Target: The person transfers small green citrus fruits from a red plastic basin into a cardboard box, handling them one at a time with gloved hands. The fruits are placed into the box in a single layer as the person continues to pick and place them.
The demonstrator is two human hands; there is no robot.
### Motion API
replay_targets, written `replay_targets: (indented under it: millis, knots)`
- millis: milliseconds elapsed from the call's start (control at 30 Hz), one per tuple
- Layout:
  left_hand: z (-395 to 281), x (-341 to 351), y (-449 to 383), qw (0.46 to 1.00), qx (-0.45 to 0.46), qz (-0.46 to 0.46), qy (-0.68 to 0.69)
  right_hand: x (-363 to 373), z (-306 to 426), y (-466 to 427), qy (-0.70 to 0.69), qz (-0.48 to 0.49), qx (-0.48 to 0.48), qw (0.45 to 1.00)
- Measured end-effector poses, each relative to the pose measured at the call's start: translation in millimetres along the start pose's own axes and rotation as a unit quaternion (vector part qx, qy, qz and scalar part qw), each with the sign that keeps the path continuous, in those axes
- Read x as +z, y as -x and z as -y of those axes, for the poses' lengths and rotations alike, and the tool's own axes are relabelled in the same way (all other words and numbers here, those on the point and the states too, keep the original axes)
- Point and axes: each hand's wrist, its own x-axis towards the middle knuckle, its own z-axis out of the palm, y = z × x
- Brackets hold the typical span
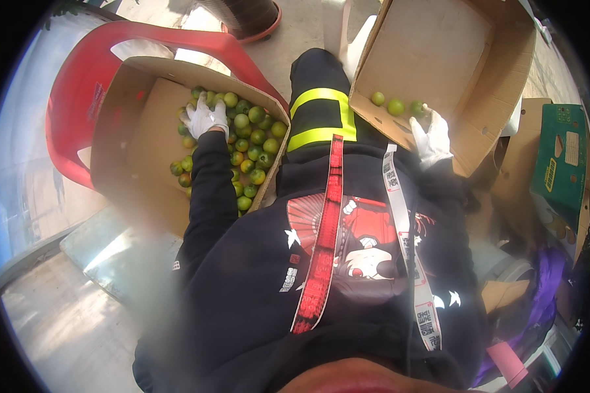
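Note:
My left hand (205,118), in a white glove, reaches into a cardboard box (142,123) at left. Its fingers rest among round green fruits (255,137) that look like tomatoes, some tinged orange. Whether they grip one is hidden. The fruits gather mostly along the box's right side. My right hand (431,140), also gloved in white, is over the near wall of a second cardboard box (427,44) at right. Its thumb and forefinger are spread beside a slightly blurred green fruit (417,108). Two more fruits, a small one (377,98) and a larger one (396,107), lie left of it.
A red plastic chair (73,93) surrounds the left box. A dark pot (248,17) stands on a saucer beyond. A green printed carton (558,152) and a purple bag (545,290) are at right. My leg (319,113), banded yellow, extends between the boxes.

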Motion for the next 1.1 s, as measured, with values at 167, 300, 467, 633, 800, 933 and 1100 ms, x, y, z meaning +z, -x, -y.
replay_targets:
  millis: [167,300,467,633,800,933,1100]
  knots:
    - [-19,7,-6,0.987,0.067,0.082,0.117,-2,6,-2,0.007,0.029,0.028,0.999]
    - [-22,-3,0,0.985,0.123,0.111,0.043,-4,13,-6,-0.025,0.035,0.061,0.997]
    - [-14,-35,19,0.909,0.304,0.252,0.135,-4,13,-6,0.005,0.033,0.034,0.999]
    - [11,-54,-16,0.918,0.207,0.152,0.304,-4,12,-7,-0.01,0.033,0.037,0.999]
    - [39,-29,-107,0.982,0.038,0.186,0.006,-4,16,-8,0.002,0.028,0.013,1.0]
    - [36,-10,-127,0.961,0.125,0.244,0.029,-6,19,-8,-0.04,0.047,0.049,0.997]
    - [18,-16,-119,0.894,0.041,0.401,0.195,-6,20,-9,0.001,0.04,0.011,0.999]
